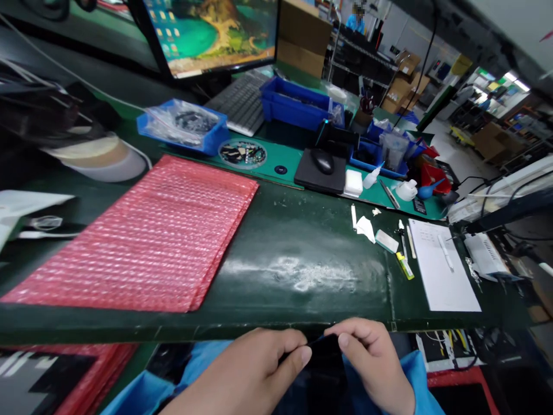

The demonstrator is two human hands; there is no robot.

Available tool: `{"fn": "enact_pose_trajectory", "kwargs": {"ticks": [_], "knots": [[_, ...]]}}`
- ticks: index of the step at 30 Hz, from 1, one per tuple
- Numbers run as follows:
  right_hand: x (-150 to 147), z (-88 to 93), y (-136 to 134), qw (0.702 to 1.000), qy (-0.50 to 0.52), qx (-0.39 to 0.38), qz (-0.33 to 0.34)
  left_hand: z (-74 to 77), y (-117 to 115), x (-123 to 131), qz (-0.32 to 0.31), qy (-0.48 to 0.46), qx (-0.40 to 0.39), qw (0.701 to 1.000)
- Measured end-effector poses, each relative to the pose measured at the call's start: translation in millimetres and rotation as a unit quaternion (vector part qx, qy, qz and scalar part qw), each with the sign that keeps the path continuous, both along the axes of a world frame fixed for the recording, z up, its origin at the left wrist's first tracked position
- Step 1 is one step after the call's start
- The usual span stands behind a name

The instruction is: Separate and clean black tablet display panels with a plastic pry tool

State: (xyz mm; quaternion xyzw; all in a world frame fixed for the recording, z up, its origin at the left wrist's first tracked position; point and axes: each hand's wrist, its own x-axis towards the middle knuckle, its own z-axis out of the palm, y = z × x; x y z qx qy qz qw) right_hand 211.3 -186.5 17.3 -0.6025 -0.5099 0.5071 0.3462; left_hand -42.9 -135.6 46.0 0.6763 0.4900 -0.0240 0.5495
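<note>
At the front edge of the green bench [302,242], my left hand [254,369] and my right hand [374,363] face each other just above my lap. Both hands are closed in a pinch, thumb against the bent fingers. Stretched between the fingertips is a thin dark piece [323,344], whose kind I cannot make out against the dark background below. Left of my hands, a stack of red bubble-wrap sheets [159,236] lies flat on the bench.
A monitor [220,34] and keyboard [242,98] stand at the back, beside blue bins [298,104]. A mouse [323,161] rests on a dark pad. At the right lie a notepad [440,271] with a pen, an eraser-like block [386,241] and a yellow-green tube [405,266].
</note>
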Motion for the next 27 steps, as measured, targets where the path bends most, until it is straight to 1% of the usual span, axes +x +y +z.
{"fn": "enact_pose_trajectory", "kwargs": {"ticks": [3, 7, 9, 11, 13, 15, 20, 22, 24, 25, 27], "knots": [[5.1, -10.0, 10.1, 0.999, -0.002, 0.03, -0.012, -9.5, 21.1, -2.6, -0.013, 0.032, 0.007, 0.999], [30.9, -18.1, 30.8, 0.993, -0.063, 0.078, -0.067, -31.3, 53.0, -3.2, -0.037, 0.065, 0.067, 0.995], [49.0, -18.0, 43.3, 0.986, -0.104, 0.091, -0.094, -45.5, 60.7, -1.4, -0.046, 0.081, 0.077, 0.993], [65.2, -16.2, 60.6, 0.979, -0.143, 0.094, -0.111, -59.7, 61.8, 0.6, -0.047, 0.093, 0.083, 0.991], [76.0, -13.3, 86.7, 0.973, -0.18, 0.09, -0.112, -71.3, 59.6, 1.5, -0.046, 0.095, 0.089, 0.99], [79.8, -10.5, 123.0, 0.967, -0.22, 0.081, -0.102, -78.8, 57.3, 0.5, -0.04, 0.087, 0.091, 0.991], [68.0, -7.0, 232.5, 0.938, -0.335, 0.024, -0.091, -87.9, 56.6, -4.8, -0.019, 0.057, 0.087, 0.994], [61.8, -5.6, 266.3, 0.929, -0.36, -0.005, -0.09, -90.4, 56.4, -5.6, -0.01, 0.049, 0.088, 0.995], [58.0, -3.6, 287.4, 0.927, -0.364, -0.025, -0.083, -91.3, 56.0, -5.2, -0.001, 0.043, 0.093, 0.995], [57.0, -2.5, 292.7, 0.93, -0.359, -0.03, -0.077, -90.8, 55.8, -4.8, 0.002, 0.041, 0.098, 0.994], [56.4, -1.2, 292.4, 0.939, -0.337, -0.026, -0.065, -87.6, 55.5, -3.8, 0.003, 0.039, 0.11, 0.993]]}}
